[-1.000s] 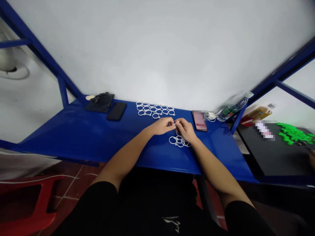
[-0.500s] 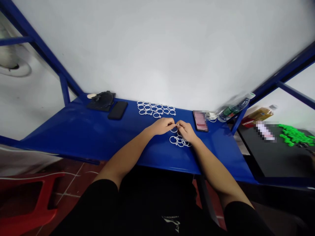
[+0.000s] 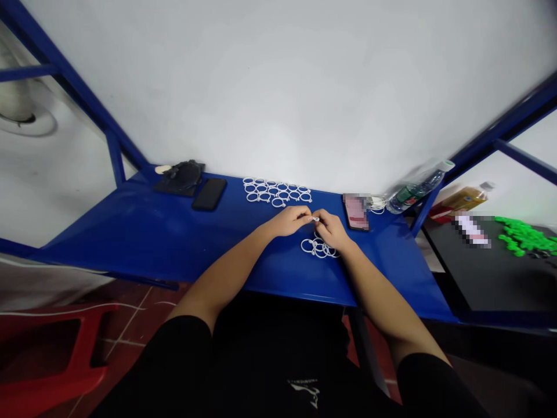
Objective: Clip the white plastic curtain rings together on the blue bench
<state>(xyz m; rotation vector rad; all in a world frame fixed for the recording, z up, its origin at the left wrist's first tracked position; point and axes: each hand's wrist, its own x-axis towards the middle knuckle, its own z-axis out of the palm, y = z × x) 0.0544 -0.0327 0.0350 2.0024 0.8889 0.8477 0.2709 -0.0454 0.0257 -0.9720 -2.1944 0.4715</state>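
Observation:
My left hand [image 3: 294, 220] and my right hand [image 3: 329, 228] meet over the blue table, fingertips pinched together. Between them they hold a small white ring [image 3: 315, 219], mostly covered by the fingers. Just below my right hand lies a loose pile of white rings [image 3: 308, 247], overlapping one another and partly hidden by that hand. Farther back, near the wall, several more white rings [image 3: 278, 202] with small knobs are laid out flat in rows.
The blue table [image 3: 174, 244] carries a black phone [image 3: 209, 194] and a dark bag [image 3: 185, 177] on the left. To the right are a lit phone [image 3: 355, 213], a white cable [image 3: 378, 203] and a leaning bottle [image 3: 413, 190]. Green pieces [image 3: 524, 235] lie on a black side table [image 3: 491, 278].
Half a second ago the ring hung visibly below my fingertips; now only a small white part shows between them. Both hands stay in nearly the same place. The view shifts slightly.

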